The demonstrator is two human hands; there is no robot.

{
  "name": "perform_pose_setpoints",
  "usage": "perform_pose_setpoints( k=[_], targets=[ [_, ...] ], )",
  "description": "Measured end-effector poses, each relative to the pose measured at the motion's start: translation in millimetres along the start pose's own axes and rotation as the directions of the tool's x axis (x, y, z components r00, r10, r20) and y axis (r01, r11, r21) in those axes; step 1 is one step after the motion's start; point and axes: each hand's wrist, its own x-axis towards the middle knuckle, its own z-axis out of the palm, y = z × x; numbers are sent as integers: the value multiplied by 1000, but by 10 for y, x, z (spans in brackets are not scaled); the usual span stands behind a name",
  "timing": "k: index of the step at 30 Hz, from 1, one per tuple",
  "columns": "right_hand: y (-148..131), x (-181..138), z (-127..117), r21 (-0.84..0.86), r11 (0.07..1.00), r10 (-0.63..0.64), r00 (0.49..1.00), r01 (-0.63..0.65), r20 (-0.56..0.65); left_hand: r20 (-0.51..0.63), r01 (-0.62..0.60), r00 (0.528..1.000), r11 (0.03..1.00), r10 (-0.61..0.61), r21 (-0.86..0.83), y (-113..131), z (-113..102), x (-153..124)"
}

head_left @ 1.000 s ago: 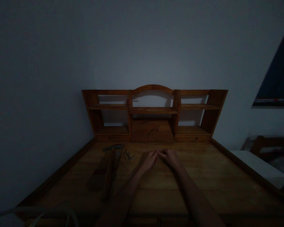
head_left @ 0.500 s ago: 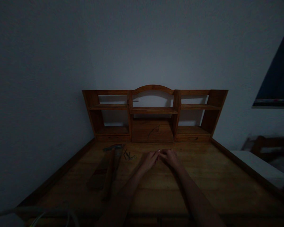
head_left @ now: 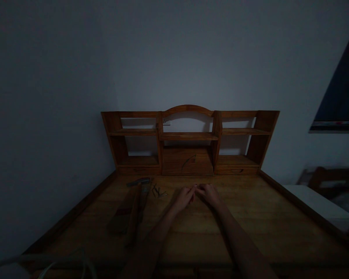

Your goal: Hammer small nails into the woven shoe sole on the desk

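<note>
Both my hands meet over the middle of the wooden desk (head_left: 250,217), fingertips close together. My left hand (head_left: 185,196) is closed, its fingers curled in a pinch. Facing it, my right hand (head_left: 209,193) is closed too, its thumb and finger at the left fingertips. Something small may be between them, but it is too dark and small to make out. Left of my hands lie several nails (head_left: 158,191), loosely scattered. Farther left, a claw hammer (head_left: 136,211) rests with its head toward the back, over a dark flat item (head_left: 119,221) I cannot clearly name.
A wooden shelf unit (head_left: 189,135) stands along the desk's back edge against the wall. Raised wooden rims border the desk's left (head_left: 72,211) and right (head_left: 302,209) sides. Pale cords (head_left: 84,263) hang at the bottom left. A white surface (head_left: 317,205) lies beyond the right rim.
My fingers have shifted slightly where they meet, the left fingers looking a little more curled. The hammer and nails have stayed in place.
</note>
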Motion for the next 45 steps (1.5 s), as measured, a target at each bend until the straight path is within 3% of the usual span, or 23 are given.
perform_pose_setpoints(
  k=[11, 17, 27, 37, 45],
  targets=[
    [-16, 4, 18, 26, 998, -49, 999, 49, -8, -155, 8, 988, 980, 23, 199, 191, -92, -45],
    [13, 13, 43, 16, 998, -52, 998, 53, -33, -172, -54, 982, 989, 78, 140, 199, -103, -44],
    [44, 8, 45, -3, 999, -49, 998, 49, -50, -229, -18, 972, 992, 46, 125, 237, -111, -55],
    [68, -3, 55, -16, 998, -64, 996, 63, -59, -163, -12, 986, 995, 28, 101, 211, -109, -65],
    [65, 9, 58, -22, 998, -63, 996, 62, -57, -77, 61, 994, 983, -76, -174, -137, -17, 94]
  ],
)
